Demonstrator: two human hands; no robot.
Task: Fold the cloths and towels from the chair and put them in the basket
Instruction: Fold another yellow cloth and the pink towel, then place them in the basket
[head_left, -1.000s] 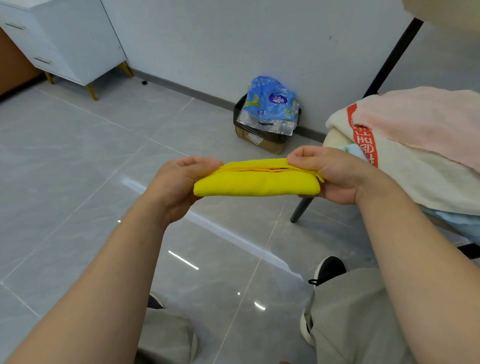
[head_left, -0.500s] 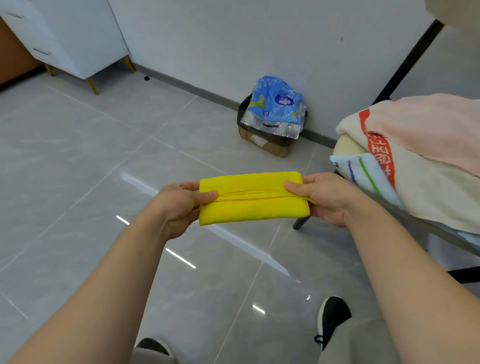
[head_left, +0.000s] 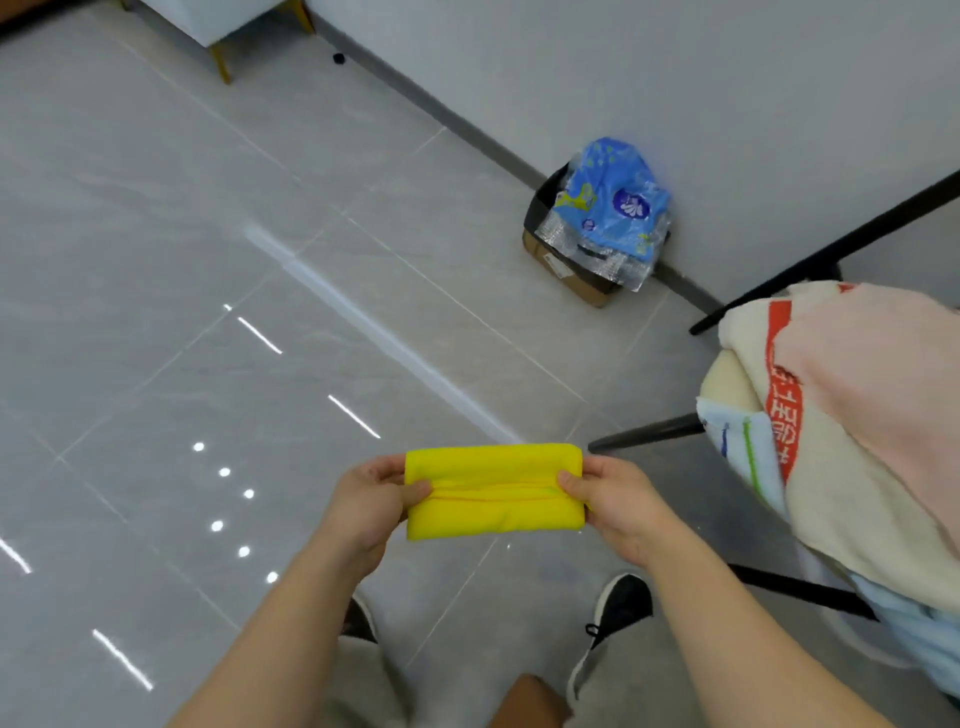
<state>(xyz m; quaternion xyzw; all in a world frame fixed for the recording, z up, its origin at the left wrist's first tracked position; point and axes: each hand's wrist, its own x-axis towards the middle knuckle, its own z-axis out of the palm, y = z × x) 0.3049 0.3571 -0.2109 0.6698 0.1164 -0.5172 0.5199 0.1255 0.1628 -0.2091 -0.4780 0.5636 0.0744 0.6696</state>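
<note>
**A:** What differs from half a second back?

**B:** The folded yellow cloth (head_left: 493, 491) sits lower in the view and closer to the person's legs, above the glossy grey tiled floor (head_left: 208, 260). It is the same flat oblong as before, with its seam line facing up. The hands are at the same two ends.

**A:** Any containers?

**B:** One, a brown cardboard box with a dark liner (head_left: 569, 273), standing against the wall. A crumpled blue plastic package (head_left: 613, 202) sticks out of its top.

**A:** And the chair?

**B:** The black-legged chair with a cream seat (head_left: 724, 382) stands at the right with a pile on it. A pink towel (head_left: 878, 374) lies over a cream towel with a red band (head_left: 852, 509). A white towel with blue and green stripes (head_left: 748, 452) pokes out beneath them, and a pale blue cloth (head_left: 914, 634) hangs lowest.

**A:** The fingers?

**B:** The left hand (head_left: 366, 501) pinches the cloth's left end, thumb on top and fingers curled around the edge. The right hand (head_left: 621, 501) grips the right end the same way. The cloth is held in the air between them, left of the chair and not touching it.
</note>
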